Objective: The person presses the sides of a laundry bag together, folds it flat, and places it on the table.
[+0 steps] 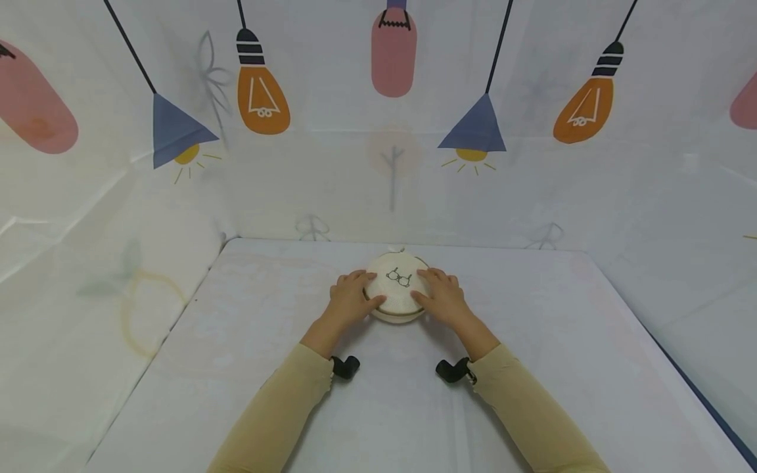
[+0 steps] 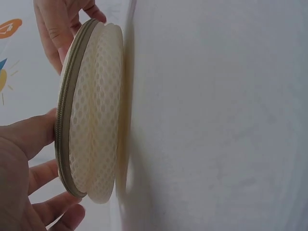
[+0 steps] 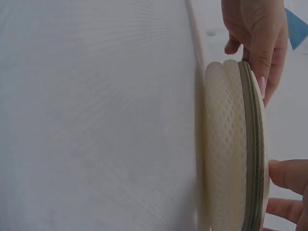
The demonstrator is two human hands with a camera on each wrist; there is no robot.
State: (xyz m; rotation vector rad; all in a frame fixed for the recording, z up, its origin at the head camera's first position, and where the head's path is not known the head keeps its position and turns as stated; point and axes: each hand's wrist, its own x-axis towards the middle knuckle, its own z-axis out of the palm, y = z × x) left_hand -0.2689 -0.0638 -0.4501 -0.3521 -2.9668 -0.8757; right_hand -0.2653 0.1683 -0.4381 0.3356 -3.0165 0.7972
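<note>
A round cream mesh laundry bag (image 1: pixel 399 294) lies flat on the white table, with a glasses drawing printed on its lid. Its soft honeycomb-mesh side (image 2: pixel 100 108) bulges in folds below an olive zipper (image 3: pixel 256 144) that runs round the rim. My left hand (image 1: pixel 349 297) holds the bag's left edge, thumb at the front on the lid and other fingers farther back along the rim. Opposite it, my right hand (image 1: pixel 447 295) holds the right edge in much the same way. The bag's underside is hidden.
The white-covered table (image 1: pixel 390 420) stretches around the bag. Behind it hangs a pale curtain (image 1: pixel 331 177) printed with lamps and bulbs, with further sheets at both sides. Black curved pieces (image 1: pixel 452 371) stick out at the cuffs of the beige sleeves (image 1: pixel 278 401).
</note>
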